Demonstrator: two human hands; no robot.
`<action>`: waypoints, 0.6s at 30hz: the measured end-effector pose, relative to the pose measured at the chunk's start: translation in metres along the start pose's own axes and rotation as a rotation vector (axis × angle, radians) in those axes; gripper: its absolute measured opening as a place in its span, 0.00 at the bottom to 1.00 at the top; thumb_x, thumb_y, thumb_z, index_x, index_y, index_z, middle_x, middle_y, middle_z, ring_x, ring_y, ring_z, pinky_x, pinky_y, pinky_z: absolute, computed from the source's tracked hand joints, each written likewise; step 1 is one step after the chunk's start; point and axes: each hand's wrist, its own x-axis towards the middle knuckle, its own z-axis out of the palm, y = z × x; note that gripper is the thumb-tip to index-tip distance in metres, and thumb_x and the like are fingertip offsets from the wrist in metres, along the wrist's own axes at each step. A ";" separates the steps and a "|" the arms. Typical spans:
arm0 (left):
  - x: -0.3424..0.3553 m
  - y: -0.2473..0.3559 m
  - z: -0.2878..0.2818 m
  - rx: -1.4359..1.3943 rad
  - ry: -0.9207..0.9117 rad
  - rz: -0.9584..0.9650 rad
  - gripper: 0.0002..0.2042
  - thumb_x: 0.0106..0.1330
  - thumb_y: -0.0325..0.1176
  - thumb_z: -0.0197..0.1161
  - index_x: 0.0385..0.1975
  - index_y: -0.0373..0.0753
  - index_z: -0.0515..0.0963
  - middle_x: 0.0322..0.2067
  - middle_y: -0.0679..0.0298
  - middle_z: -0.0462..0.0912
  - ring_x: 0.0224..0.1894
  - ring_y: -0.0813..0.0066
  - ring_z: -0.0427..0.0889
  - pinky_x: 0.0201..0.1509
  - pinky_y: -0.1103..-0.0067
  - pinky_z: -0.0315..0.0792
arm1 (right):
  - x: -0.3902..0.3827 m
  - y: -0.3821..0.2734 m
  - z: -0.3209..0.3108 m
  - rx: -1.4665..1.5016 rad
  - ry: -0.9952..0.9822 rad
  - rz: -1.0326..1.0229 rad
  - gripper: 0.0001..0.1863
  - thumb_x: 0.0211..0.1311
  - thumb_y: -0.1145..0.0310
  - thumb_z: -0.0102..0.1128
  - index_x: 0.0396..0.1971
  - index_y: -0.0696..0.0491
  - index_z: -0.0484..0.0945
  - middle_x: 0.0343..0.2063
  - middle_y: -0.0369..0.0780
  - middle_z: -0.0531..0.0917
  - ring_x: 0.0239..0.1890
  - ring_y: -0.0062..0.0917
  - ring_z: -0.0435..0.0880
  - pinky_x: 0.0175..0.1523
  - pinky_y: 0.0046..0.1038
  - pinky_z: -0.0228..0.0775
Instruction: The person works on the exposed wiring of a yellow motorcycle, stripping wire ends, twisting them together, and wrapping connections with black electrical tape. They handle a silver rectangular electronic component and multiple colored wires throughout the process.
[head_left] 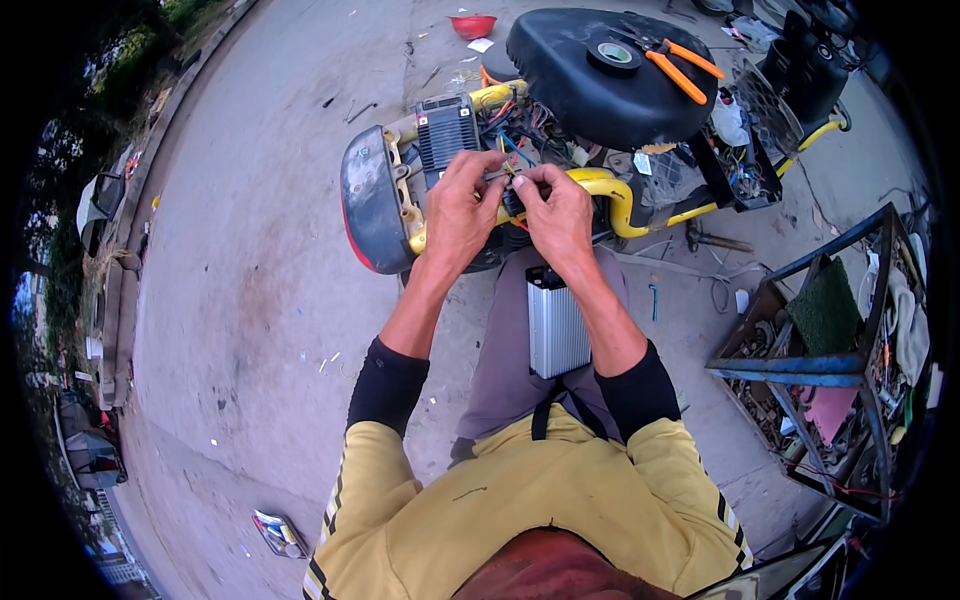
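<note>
Soft, even daylight fills the scene, with no hard shadows on the pavement (250, 250). A mild sheen lies on the black seat (580, 80) at the upper middle of the frame. The centre is sharp; toward the rim straight edges bow strongly, detail smears, and a black vignette closes the corners. The upper left greenery is dim.
</note>
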 end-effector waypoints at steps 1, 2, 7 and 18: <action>0.001 0.001 0.000 -0.015 -0.019 -0.011 0.09 0.68 0.23 0.72 0.47 0.35 0.86 0.43 0.58 0.88 0.33 0.64 0.88 0.38 0.71 0.81 | 0.000 0.002 -0.001 0.005 -0.009 -0.010 0.12 0.70 0.63 0.71 0.40 0.58 0.88 0.31 0.45 0.90 0.32 0.36 0.89 0.43 0.39 0.80; 0.001 -0.001 -0.001 -0.015 -0.040 -0.017 0.09 0.69 0.23 0.72 0.46 0.34 0.86 0.43 0.57 0.88 0.33 0.64 0.88 0.38 0.71 0.81 | 0.000 0.005 -0.001 0.009 -0.018 -0.019 0.12 0.70 0.63 0.71 0.41 0.58 0.88 0.31 0.44 0.89 0.32 0.36 0.89 0.42 0.38 0.80; -0.007 -0.012 0.005 -0.118 -0.004 -0.165 0.07 0.70 0.22 0.71 0.44 0.31 0.85 0.39 0.55 0.88 0.34 0.64 0.90 0.39 0.72 0.82 | 0.000 0.006 0.001 0.035 -0.034 0.005 0.12 0.71 0.62 0.71 0.41 0.57 0.88 0.31 0.44 0.89 0.32 0.35 0.89 0.42 0.37 0.80; -0.013 -0.016 0.001 0.370 0.094 0.380 0.08 0.66 0.21 0.72 0.42 0.37 0.84 0.45 0.59 0.87 0.42 0.58 0.90 0.42 0.69 0.84 | -0.002 -0.009 0.005 -0.186 0.004 -0.019 0.11 0.71 0.61 0.68 0.40 0.54 0.88 0.37 0.43 0.91 0.38 0.44 0.90 0.46 0.45 0.80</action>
